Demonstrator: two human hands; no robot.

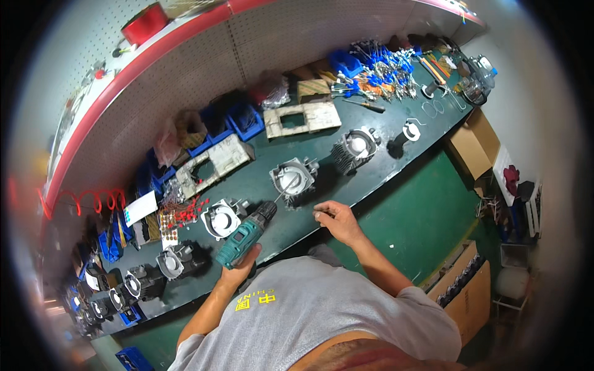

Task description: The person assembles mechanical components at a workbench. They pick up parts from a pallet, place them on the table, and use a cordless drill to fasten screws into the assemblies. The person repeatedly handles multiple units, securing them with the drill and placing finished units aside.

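My left hand (249, 264) is wrapped round the grip of a teal cordless drill (238, 243). The drill's long thin bit points up and to the right, and its tip lies over a grey finned metal housing (303, 179) with a round white middle. Whether the tip touches a screw there cannot be made out. Just to the right of that housing, over the bench's front part, my right hand (336, 221) is closed with its fingertips pinched together; anything between them is too small to tell. Another such housing (223, 219) sits beside the drill's body.
A further housing (356, 150) and a black part with a white top (405, 136) stand to the right along the dark green bench (365, 185). Several more housings (143, 281) line its left end. Blue bins (246, 120), white metal frames (303, 119) and blue-handled parts (387, 71) fill the back.
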